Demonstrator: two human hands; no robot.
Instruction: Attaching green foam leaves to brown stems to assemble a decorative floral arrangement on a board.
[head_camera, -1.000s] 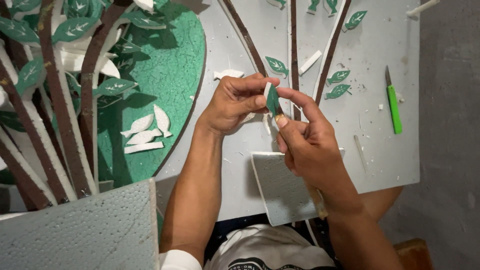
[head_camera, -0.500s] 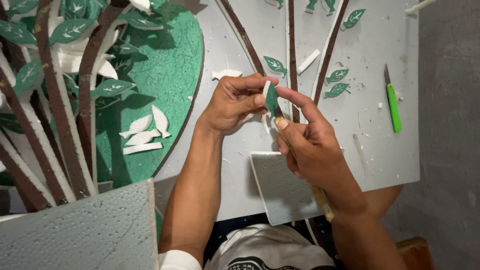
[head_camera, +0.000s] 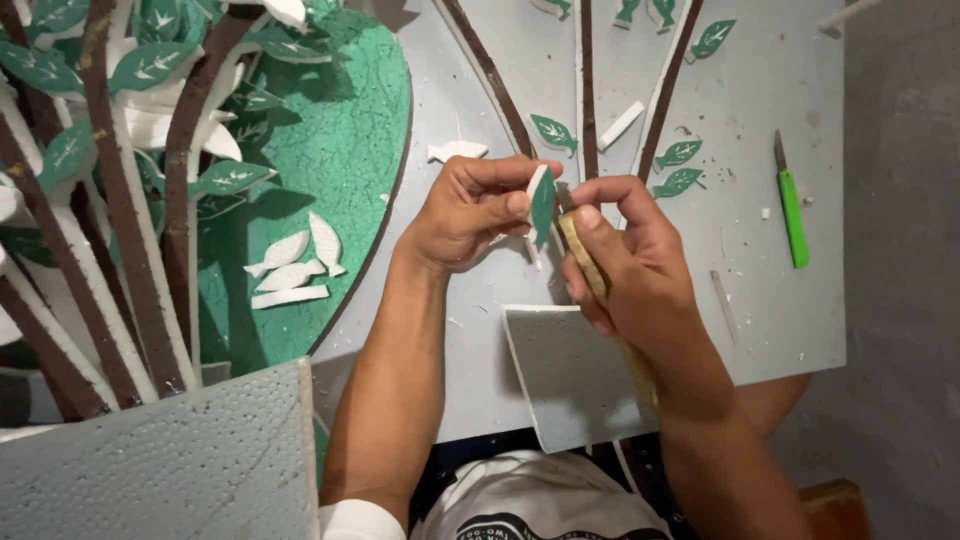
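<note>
head view, looking down on a grey foam board (head_camera: 760, 300) laid flat. left hand (head_camera: 470, 215) closed on a small green foam leaf (head_camera: 542, 205), thumb and fingers pinching its white edge, leaf held upright just above the board. right hand (head_camera: 630, 265) wrapped tight round a tan wooden stick (head_camera: 585, 265), thumb pressed on its upper end, tip right beside the leaf, contact hard to tell. both hands near the middle of the board, close together over a brown branch strip (head_camera: 588, 90). smaller grey foam slab (head_camera: 575, 380) under the right wrist, overlapping the board's near edge. green-handled knife (head_camera: 792, 210) lying well to the right on the board, apart from both hands. green leaves (head_camera: 680, 168) already stuck beside the brown strips further up. white leaf cutouts (head_camera: 290, 270) resting on a green foam disc (head_camera: 340, 150) at the left, next to brown and white trunk pieces (head_camera: 125, 220). rough grey foam block (head_camera: 170, 460) at the lower left corner.
</note>
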